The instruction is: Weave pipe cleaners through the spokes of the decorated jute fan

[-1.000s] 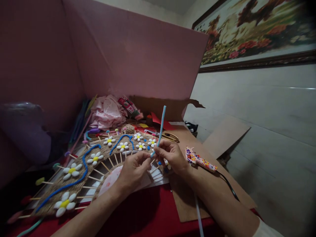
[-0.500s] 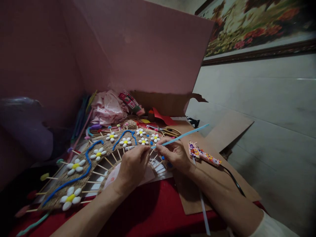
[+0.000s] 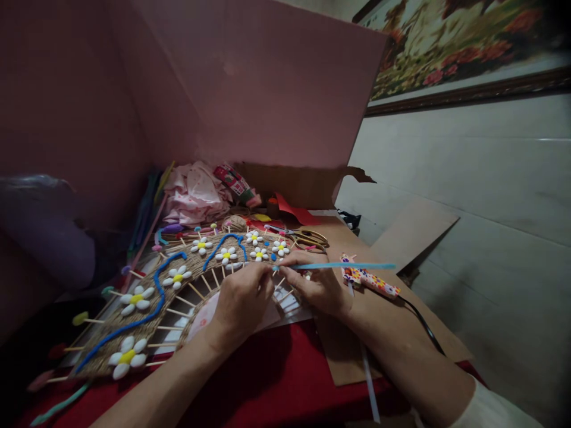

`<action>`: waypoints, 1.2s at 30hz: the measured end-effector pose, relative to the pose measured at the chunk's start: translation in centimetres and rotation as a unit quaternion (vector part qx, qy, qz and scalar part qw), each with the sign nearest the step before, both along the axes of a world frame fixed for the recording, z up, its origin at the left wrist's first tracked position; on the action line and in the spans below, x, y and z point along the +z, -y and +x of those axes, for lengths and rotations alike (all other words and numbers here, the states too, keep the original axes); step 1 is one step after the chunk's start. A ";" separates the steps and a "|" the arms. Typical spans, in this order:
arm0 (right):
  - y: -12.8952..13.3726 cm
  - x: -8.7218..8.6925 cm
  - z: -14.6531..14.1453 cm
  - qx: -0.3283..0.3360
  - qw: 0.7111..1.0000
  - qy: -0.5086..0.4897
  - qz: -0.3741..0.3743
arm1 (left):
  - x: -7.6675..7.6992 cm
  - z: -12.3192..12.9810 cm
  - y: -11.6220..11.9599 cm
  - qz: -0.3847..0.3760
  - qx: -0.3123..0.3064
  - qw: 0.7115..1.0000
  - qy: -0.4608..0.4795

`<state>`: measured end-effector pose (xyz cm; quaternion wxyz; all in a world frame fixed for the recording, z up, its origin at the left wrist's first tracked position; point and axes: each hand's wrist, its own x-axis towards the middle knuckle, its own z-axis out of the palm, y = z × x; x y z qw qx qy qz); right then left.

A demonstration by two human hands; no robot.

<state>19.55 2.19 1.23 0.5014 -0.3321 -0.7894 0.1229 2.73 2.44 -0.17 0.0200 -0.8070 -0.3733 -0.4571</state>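
Between my two hands is a light blue fuzzy stem (image 3: pixel 357 266), its free part pointing right, nearly level. The fingers of my right hand (image 3: pixel 314 282) pinch it near its left end. My left hand (image 3: pixel 245 294) is closed at that same end, its fingertips partly hidden behind the hand. Beneath and left of them lies a curved twine-wrapped piece (image 3: pixel 147 285) with sticks, white daisies with yellow centres and wavy dark blue stems (image 3: pixel 160 291). Blue dots show near the daisies beside my right hand.
A flower-patterned glue gun (image 3: pixel 370 281) with a black cord lies on cardboard (image 3: pixel 339 351) at the right. Behind the hands are gold-handled scissors (image 3: pixel 310 239), a twine ball (image 3: pixel 235 223), red paper (image 3: pixel 294 209) and pink cloth (image 3: pixel 194 193). A red cloth (image 3: pixel 267 380) covers the front.
The free end of the light blue stem has swung down, from slanting up to the right to nearly level. My right hand has turned slightly; my left hand stays almost in place.
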 end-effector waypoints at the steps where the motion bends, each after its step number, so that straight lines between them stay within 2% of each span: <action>1: 0.0 0.0 0.0 0.009 1.000 0.010 0.007 | 0.0 0.0 0.1 0.003 0.003 1.000 -0.002; 6: 0.7 0.2 -0.2 0.032 0.998 0.030 0.036 | 0.3 0.2 0.5 0.003 0.014 1.000 0.011; 10: 1.0 -0.1 -0.6 0.040 0.996 0.041 0.073 | 0.5 0.4 0.8 -0.055 0.004 0.996 0.075; 13: 1.1 -0.1 -0.6 0.006 0.998 0.023 0.052 | 0.5 0.5 0.9 -0.121 -0.059 0.983 0.126; 16: 1.0 0.3 -0.3 -0.014 0.999 -0.028 -0.024 | 0.7 0.5 0.9 -0.181 -0.136 0.959 0.169; 19: 0.8 0.9 0.1 0.043 0.988 -0.074 -0.127 | 1.0 0.5 0.9 -0.261 -0.181 0.923 0.218; 24: 0.5 1.4 0.5 0.124 0.950 -0.130 -0.255 | 1.7 0.0 0.7 -0.451 -0.250 0.807 0.288; 27: 0.4 1.5 0.6 0.159 0.932 -0.134 -0.298 | 1.9 -0.3 0.7 -0.507 -0.280 0.766 0.280; 30: 0.2 1.4 0.8 0.183 0.924 -0.142 -0.305 | 2.2 -0.5 0.8 -0.522 -0.279 0.765 0.253; 36: -0.2 0.9 1.4 0.232 0.899 -0.109 -0.356 | 2.7 -0.5 1.0 -0.517 -0.244 0.799 0.188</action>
